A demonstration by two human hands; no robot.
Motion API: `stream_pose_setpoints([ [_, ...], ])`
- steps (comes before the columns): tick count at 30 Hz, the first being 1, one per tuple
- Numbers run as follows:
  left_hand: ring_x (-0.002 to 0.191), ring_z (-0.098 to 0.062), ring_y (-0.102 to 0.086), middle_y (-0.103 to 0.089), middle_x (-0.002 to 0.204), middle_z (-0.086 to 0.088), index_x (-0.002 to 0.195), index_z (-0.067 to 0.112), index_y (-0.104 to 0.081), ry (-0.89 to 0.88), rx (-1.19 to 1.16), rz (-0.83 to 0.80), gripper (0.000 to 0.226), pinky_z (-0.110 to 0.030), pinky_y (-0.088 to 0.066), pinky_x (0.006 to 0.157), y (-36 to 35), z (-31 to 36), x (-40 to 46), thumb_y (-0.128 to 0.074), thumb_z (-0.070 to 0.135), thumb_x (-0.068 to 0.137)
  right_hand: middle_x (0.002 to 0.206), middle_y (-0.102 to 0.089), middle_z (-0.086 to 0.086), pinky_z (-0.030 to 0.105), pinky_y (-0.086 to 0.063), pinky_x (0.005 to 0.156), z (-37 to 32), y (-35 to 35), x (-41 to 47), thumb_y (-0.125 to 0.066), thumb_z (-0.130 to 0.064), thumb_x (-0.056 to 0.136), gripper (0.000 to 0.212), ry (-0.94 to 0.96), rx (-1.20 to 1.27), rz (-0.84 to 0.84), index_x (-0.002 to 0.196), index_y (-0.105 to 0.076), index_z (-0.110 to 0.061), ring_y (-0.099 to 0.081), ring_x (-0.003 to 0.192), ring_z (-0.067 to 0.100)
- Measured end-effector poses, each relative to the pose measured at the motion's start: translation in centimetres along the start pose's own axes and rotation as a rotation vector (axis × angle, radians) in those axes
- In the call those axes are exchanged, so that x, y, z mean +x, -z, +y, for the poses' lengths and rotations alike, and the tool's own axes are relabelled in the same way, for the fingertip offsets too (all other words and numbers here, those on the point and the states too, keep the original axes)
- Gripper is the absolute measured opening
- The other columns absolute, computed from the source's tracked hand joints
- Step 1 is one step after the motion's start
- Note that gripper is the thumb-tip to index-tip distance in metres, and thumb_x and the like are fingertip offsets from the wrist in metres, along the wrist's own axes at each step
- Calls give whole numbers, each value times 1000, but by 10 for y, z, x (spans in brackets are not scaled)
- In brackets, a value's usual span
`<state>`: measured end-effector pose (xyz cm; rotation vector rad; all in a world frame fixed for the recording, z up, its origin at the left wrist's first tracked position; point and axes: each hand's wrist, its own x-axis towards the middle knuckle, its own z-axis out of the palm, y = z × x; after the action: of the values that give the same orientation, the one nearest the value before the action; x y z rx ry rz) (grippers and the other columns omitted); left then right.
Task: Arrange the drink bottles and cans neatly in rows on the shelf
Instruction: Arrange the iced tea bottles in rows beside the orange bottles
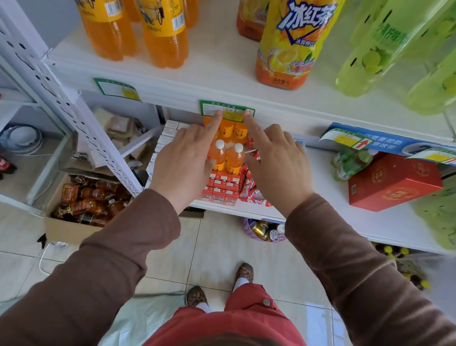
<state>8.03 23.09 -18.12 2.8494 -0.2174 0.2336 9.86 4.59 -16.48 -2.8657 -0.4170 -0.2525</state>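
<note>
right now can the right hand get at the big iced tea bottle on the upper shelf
Probably yes. The right hand has its index finger on the green price tag at the shelf edge, and the iced tea bottle stands just above and to the right, at the front, with nothing between them.

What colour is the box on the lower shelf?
Red, with gold round designs. The box shows best in the head view, at the right.

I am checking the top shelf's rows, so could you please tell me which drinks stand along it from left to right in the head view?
Orange soda bottles → large iced tea bottle → pale green lime drink bottles. Below the shelf edge, both hands, left and right, touch the green price label.
</note>
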Motion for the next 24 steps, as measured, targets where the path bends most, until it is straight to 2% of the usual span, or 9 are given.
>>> stream_pose_setpoints([
  [4,119,-28,-53,-56,130,-5,151,24,-37,-13,-107,79,60,-42,-49,85,23,3,8,-59,27,95,110,-61,6,45,-46,88,9,18,-6,-63,-25,94,67,19,73,65,156,-39,-27,-59,100,32],
  [8,124,-24,-50,-56,132,-3,144,20,-48,-80,-179,148,51,-39,-45,98,48,15,28,-61,26,95,119,-61,5,45,-47,91,29,39,-11,-65,-24,95,63,-10,201,122,154,-44,-21,-57,107,31],
  [14,135,-19,-44,-48,147,-2,147,18,-44,-150,-323,194,57,-30,-35,108,87,42,67,-64,26,95,136,-57,8,36,-41,101,51,72,-1,-70,-24,94,63,-64,324,242,152,-46,-14,-51,124,28],
  [19,140,-14,-39,-42,154,0,151,21,-36,-145,-386,214,66,-20,-26,107,114,57,104,-65,39,94,146,-53,8,36,-40,107,63,89,20,-70,-32,95,70,-98,381,261,155,-40,-13,-48,135,28],
  [21,141,-13,-38,-40,155,2,152,23,-34,-140,-417,209,68,-21,-28,107,122,58,120,-64,43,94,147,-52,8,36,-39,108,68,92,29,-71,-35,94,74,-103,414,251,156,-37,-14,-47,137,26],
  [24,140,-14,-40,-39,156,4,152,25,-34,-125,-462,210,71,-34,-36,112,128,58,144,-61,52,93,151,-49,6,35,-39,109,73,95,47,-73,-40,92,82,-122,475,217,159,-32,-15,-45,140,22],
])
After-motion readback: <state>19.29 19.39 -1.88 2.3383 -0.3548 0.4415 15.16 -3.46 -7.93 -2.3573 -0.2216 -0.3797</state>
